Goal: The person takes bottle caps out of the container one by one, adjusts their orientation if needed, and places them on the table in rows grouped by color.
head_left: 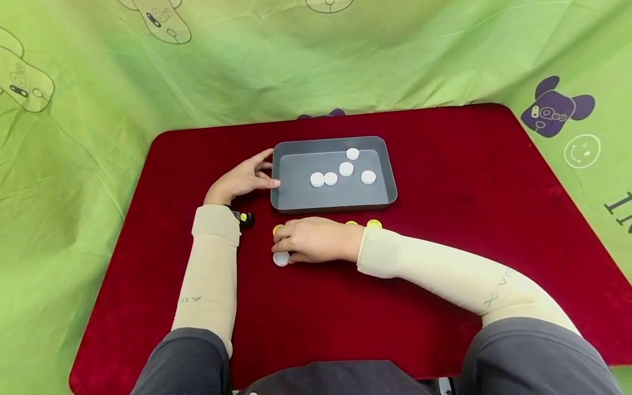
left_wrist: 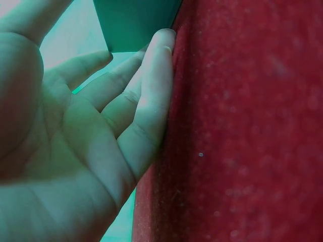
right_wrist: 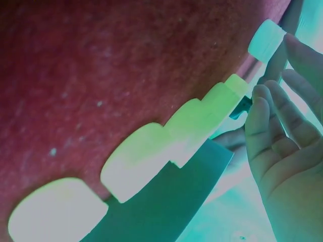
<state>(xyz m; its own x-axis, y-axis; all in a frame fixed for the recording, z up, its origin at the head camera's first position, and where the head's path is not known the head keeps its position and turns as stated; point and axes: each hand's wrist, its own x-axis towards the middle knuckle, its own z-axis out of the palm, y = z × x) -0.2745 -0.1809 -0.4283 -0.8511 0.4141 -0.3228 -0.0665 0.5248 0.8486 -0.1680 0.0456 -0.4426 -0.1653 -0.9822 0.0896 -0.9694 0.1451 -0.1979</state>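
At the left end of a grey rectangular tray (head_left: 296, 204), my left hand (head_left: 247, 174) holds the wall, its thumb over the rim and its other fingers along the outside. In the left wrist view the fingers (left_wrist: 157, 75) reach the tray's dark wall (left_wrist: 136, 25). My right hand (head_left: 316, 240) is low in front of the tray, fingers bent down beside a white round cap (head_left: 281, 259). From the right wrist, its thumb tip meets the edge of that white cap (right_wrist: 266, 41) while the other fingers stay apart from it. Several white round caps (head_left: 346, 169) lie inside the tray.
Yellow-rimmed caps (head_left: 374, 224) stand in a row between the tray and my right forearm, partly hidden by the hand and sleeve. A red cloth (head_left: 459, 181) covers the table. Green printed fabric (head_left: 247, 66) hangs behind and at the sides.
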